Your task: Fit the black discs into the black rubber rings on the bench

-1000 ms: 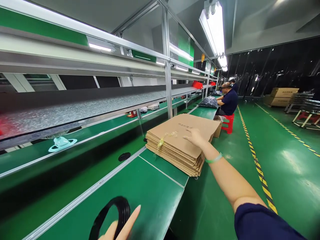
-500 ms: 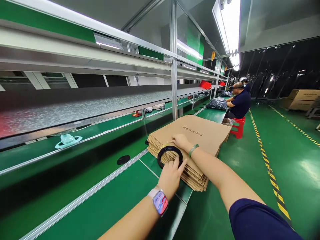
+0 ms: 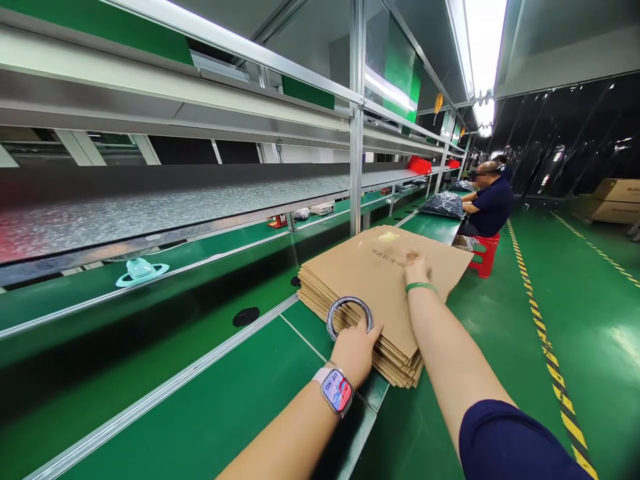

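Dark writing is seen on the top cardboard sheet (image 3: pixel 387 259), and numbers are shown on the smartwatch (image 3: pixel 337 391), but neither can be read.

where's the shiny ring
The shiny ring sits in the left hand, low centre of the head view, against the near edge of the flattened cardboard stack.

A glossy green floor (image 3: pixel 605 347) ran past a yellow-and-black tape stripe (image 3: pixel 547 353). Dark plastic sheeting (image 3: pixel 560 133) hung behind stacked cardboard cartons (image 3: pixel 613 200), a fluorescent light (image 3: pixel 485 53) glared overhead beside aluminium-framed shelving (image 3: pixel 357 127), and a red plastic stool (image 3: pixel 487 253) stood farther along.
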{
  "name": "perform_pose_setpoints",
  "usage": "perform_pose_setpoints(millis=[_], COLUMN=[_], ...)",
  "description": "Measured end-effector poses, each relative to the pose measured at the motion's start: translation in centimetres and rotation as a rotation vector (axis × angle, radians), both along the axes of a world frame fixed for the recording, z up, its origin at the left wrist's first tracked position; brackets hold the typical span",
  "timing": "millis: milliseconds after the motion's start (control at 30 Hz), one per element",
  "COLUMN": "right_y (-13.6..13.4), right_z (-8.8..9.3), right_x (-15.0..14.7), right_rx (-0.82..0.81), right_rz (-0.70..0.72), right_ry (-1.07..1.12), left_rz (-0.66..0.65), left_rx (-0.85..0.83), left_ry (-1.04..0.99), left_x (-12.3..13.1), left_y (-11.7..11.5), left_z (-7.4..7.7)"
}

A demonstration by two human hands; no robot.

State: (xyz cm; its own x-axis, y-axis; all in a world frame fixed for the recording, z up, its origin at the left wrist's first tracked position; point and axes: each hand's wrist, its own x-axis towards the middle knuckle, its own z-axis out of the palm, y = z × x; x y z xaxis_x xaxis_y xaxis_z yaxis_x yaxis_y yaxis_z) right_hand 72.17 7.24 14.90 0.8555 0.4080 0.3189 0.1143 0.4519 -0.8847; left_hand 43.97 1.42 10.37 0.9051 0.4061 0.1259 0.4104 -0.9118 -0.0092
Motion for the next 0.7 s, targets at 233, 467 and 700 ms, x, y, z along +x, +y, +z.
perform_pose_setpoints(millis=[233, 467, 700], right_y=[-3.7, -9.8, -13.4], right_z=[2.9, 6.3, 6.1], right_x=[1.0, -9.1, -19.8], right_rx=[0.215, 0.482, 0.469], right_rz=[-0.053, 0.251, 0.404], right_ry=[0.179, -0.276, -0.286], left_rz=[0.051, 0.272, 0.348], left_rx=[-0.13, -1.294, -1.56], left_ry=[-0.286, -1.661, -2.024], left_x=[-3.7, -19.8, -29.7], left_y=[-0.1, 0.7, -3.1], left_z=[0.7, 2.6, 1.4])
